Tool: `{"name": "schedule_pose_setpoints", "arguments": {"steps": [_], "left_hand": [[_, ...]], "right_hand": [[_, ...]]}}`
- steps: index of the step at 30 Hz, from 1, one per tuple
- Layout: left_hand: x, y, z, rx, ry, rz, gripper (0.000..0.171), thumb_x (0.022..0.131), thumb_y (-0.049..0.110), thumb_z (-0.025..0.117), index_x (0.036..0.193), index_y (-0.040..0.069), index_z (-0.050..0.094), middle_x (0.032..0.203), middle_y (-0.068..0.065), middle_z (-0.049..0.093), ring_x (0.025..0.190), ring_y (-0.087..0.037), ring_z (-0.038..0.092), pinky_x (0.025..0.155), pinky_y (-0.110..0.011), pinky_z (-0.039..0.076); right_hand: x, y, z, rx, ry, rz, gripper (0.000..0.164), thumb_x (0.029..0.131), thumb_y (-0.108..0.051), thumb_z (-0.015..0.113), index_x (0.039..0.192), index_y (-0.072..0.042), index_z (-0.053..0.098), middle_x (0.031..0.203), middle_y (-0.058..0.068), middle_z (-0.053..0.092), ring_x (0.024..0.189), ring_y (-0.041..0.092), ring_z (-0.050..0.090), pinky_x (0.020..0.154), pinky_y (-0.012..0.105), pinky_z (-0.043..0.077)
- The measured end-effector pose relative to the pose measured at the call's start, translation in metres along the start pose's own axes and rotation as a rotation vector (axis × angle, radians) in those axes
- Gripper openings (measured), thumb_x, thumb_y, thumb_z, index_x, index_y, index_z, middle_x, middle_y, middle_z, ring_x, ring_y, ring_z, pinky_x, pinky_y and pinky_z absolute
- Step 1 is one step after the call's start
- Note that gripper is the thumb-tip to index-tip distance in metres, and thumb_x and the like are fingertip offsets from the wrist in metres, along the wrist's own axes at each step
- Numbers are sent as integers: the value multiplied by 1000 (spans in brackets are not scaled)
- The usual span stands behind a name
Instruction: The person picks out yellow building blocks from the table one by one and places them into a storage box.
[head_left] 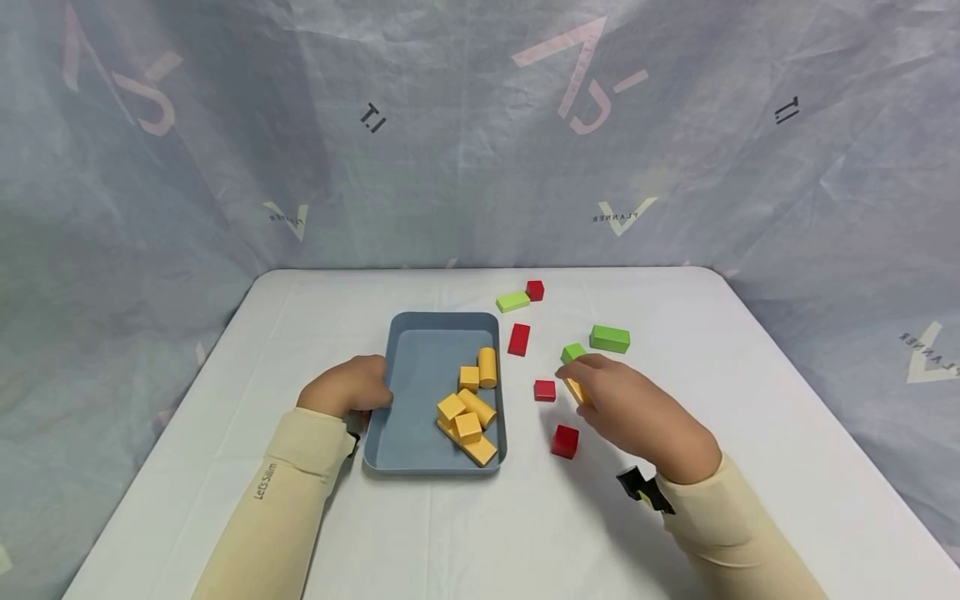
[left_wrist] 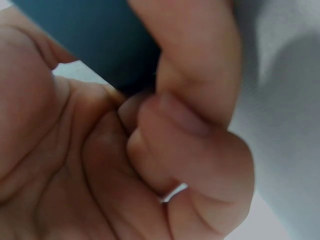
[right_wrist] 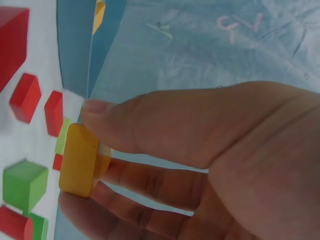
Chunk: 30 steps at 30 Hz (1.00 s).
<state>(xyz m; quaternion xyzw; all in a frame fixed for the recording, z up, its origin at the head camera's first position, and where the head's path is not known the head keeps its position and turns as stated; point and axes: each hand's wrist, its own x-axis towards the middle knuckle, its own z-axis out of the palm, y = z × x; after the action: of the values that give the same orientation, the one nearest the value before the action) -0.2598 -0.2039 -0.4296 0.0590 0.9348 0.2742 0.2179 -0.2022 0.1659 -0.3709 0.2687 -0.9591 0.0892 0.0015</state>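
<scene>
A grey-blue tray [head_left: 412,358] lies on the white table. My left hand [head_left: 347,386] grips its left rim, with fingers curled about the tray's wall [left_wrist: 95,35] in the left wrist view. Several yellow blocks sit in the tray's right half: upright-faced cubes [head_left: 452,409], cylinders [head_left: 487,367] and a flat bar [head_left: 480,452] under some of them. To the right of the tray, my right hand [head_left: 637,408] pinches a yellow rectangular block [right_wrist: 79,160] between thumb and fingers, over the table.
Red blocks [head_left: 566,442] and green blocks [head_left: 610,339] are scattered right of the tray. One green cube [head_left: 573,353] is just beyond the right fingertips. A light green block [head_left: 513,302] and a red cube [head_left: 535,290] lie near the far edge. A grey curtain [head_left: 465,167] hangs behind.
</scene>
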Motion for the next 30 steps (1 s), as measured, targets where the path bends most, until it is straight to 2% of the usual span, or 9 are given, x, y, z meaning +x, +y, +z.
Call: {"name": "schedule_pose_setpoints", "arguments": {"steps": [6,16,21,25,30], "left_hand": [[-1,0,0,-16,-5,5,12,71,-6,48,78,1,54,62,-16,61,47,-28,58,40,-39,51],[0,-1,0,10,-4,2,10,73,-4,50,79,2,55,63,-15,61,48,-28,58,44,-40,51],[0,-2,0,27,0,4,9,74,-3,51,79,2,56,61,-14,61,48,-27,58,44,-40,51],[0,-3,0,18,4,0,10,75,-4,50,80,2,57,62,-14,61,48,-27,58,43,-40,51],[0,-1,0,24,0,-7,11,76,-3,51,85,2,57,64,-15,61,50,-27,58,44,-39,50]], "right_hand": [[6,-9,-2,-18,31,-60,46,77,-4,72,119,-17,59,113,-1,57,96,11,52,77,34,53],[16,-23,-5,-37,9,-61,44,79,-6,70,120,-18,60,119,0,55,107,14,49,80,34,53],[21,-29,-6,-34,-7,-52,44,81,-5,66,121,-19,60,121,0,54,105,12,50,73,30,54],[25,-33,-6,-36,-24,-55,47,80,-7,70,123,-21,59,123,1,53,102,12,51,68,27,54],[29,-36,-4,-31,-6,-80,51,77,-8,75,124,-22,59,122,0,53,99,11,53,69,26,54]]}}
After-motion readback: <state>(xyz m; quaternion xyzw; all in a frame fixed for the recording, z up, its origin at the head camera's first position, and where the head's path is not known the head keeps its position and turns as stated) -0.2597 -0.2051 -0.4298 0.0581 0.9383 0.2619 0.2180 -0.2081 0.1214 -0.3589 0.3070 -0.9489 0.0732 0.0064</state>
